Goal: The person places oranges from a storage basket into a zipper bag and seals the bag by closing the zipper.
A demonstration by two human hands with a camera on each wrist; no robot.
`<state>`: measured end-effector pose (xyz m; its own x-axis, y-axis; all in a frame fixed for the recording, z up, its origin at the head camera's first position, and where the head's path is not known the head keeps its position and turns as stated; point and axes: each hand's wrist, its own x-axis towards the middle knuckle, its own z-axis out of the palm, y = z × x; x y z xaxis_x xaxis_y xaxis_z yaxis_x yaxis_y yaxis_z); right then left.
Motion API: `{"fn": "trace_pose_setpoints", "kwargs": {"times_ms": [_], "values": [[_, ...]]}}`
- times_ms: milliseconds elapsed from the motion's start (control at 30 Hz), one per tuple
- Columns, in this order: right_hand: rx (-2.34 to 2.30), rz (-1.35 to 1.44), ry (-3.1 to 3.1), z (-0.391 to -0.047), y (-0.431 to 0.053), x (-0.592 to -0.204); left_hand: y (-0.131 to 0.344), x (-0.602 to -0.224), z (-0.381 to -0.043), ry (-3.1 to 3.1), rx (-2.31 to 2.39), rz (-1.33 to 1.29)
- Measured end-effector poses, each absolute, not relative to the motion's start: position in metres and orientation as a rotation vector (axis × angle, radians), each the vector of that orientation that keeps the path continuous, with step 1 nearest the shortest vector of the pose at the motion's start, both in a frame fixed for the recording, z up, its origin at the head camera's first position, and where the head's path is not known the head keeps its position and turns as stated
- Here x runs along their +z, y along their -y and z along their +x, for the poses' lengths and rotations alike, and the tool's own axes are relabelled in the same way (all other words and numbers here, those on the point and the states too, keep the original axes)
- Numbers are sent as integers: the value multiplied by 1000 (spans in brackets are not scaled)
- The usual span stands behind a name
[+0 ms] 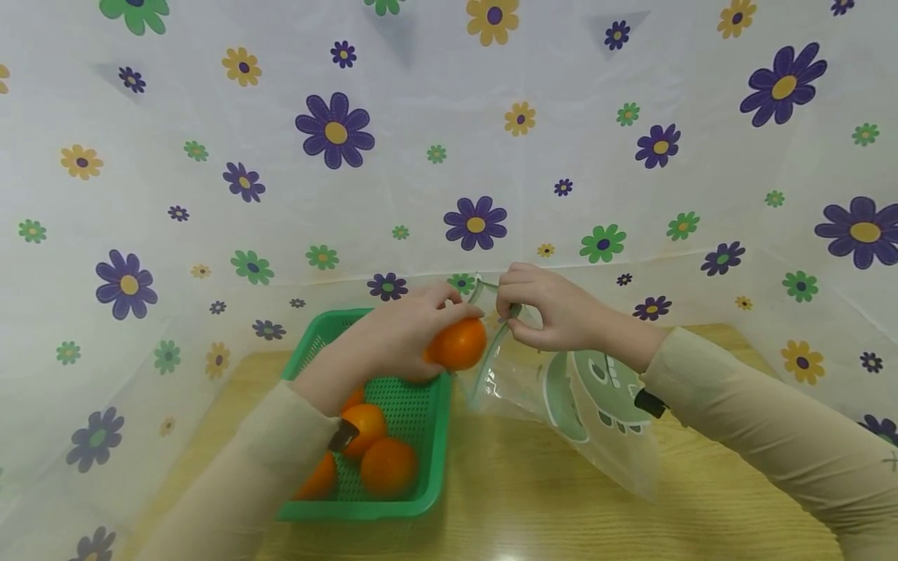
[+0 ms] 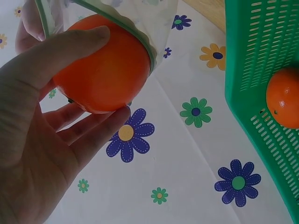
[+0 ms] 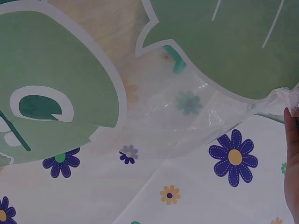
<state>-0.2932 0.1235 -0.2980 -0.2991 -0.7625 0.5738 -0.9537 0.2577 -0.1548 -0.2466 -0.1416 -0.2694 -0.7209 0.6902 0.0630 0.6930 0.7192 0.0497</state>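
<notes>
My left hand (image 1: pixel 400 331) grips an orange (image 1: pixel 459 343) at the mouth of a clear zip bag (image 1: pixel 519 389). In the left wrist view, thumb and fingers span the orange (image 2: pixel 105 70), and the bag's green-edged rim (image 2: pixel 140 35) runs along its upper side. My right hand (image 1: pixel 554 308) pinches that rim between thumb and fingers, and the bag hangs below it toward the right, bearing a green cartoon print. The right wrist view has the print close up on the bag (image 3: pixel 187 107), with only part of the right hand (image 3: pixel 292 154) at the edge.
A green perforated basket (image 1: pixel 438 467) stands on the wooden table (image 1: pixel 533 499) under the left forearm. Several oranges lie in it, among them one orange (image 1: pixel 389 467) at its front; the forearm hides part of the basket. A flower-patterned white sheet (image 1: pixel 421 195) lines the back and sides.
</notes>
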Motion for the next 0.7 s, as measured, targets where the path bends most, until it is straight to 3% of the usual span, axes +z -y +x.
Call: {"fn": "trace_pose_setpoints", "kwargs": {"times_ms": [700], "values": [[689, 1582, 2110, -293, -121, -298, 134, -273, -246, 2843, -38, -1221]]}}
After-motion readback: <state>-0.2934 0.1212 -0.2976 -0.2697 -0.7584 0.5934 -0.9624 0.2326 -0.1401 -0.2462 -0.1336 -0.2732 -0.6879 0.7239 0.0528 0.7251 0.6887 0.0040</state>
